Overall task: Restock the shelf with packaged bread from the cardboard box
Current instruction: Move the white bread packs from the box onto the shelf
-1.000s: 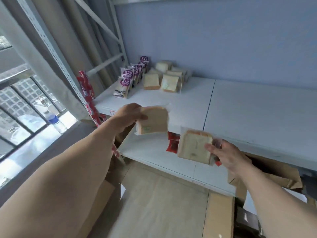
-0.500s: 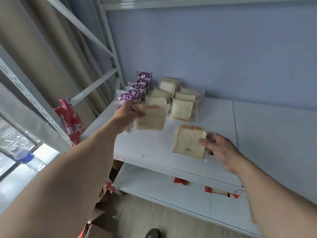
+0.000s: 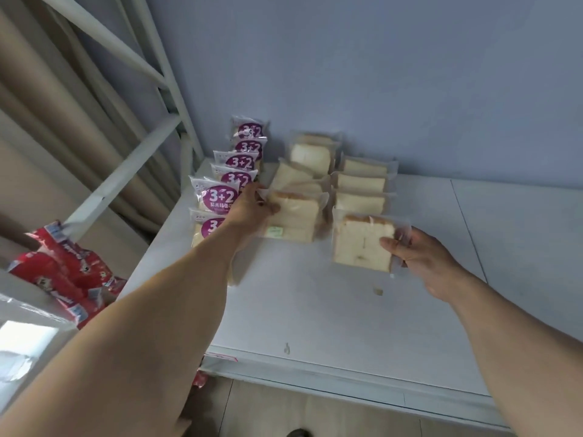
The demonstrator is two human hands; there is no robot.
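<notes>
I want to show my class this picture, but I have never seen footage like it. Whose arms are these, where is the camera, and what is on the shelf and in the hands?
There is no machine here: a person wears a camera on the head, looking forward and down at both bare arms. The left hand grips a clear-wrapped pack of white sliced bread at the front of a row. The right hand pinches a second clear-wrapped bread pack in front of the next row. On the white shelf board stand more plain bread packs and, at the left, a row of packs with purple "3+2" labels. Red snack packets lie on the neighbouring shelf.
</notes>
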